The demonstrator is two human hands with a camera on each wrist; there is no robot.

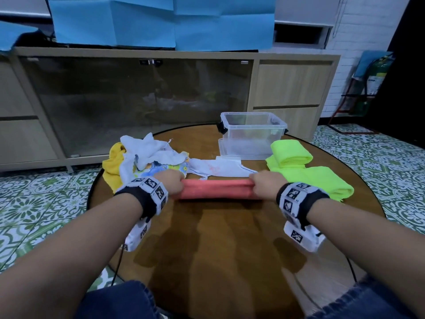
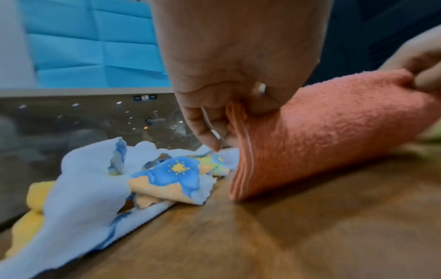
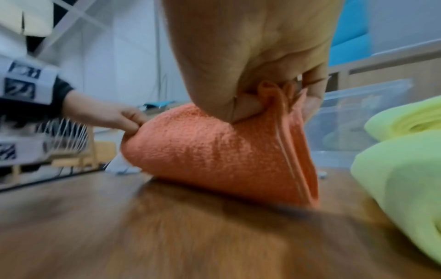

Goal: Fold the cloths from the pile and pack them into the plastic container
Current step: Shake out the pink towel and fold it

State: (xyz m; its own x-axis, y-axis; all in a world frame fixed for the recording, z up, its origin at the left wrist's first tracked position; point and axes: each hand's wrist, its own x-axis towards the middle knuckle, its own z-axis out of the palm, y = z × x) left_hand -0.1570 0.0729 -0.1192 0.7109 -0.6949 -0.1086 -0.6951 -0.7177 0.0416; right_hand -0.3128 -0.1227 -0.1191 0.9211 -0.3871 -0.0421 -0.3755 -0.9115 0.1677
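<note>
A folded coral-orange towel (image 1: 217, 188) stretches across the middle of the round wooden table (image 1: 230, 238). My left hand (image 1: 171, 181) pinches its left end (image 2: 238, 120), and my right hand (image 1: 266, 184) pinches its right end (image 3: 276, 98). The towel (image 2: 334, 132) is lifted at the top edge, its lower fold touching the table. The pile of cloths (image 1: 147, 155), white, yellow and flower-printed, lies at the left behind my left hand. The clear plastic container (image 1: 250, 134) stands at the back of the table, with no lid on it.
Two folded neon-green cloths (image 1: 308, 171) lie at the right, one on top of the other, close to my right hand. A flat white cloth (image 1: 220, 168) lies behind the towel. A cabinet with glass doors (image 1: 138, 104) stands beyond the table.
</note>
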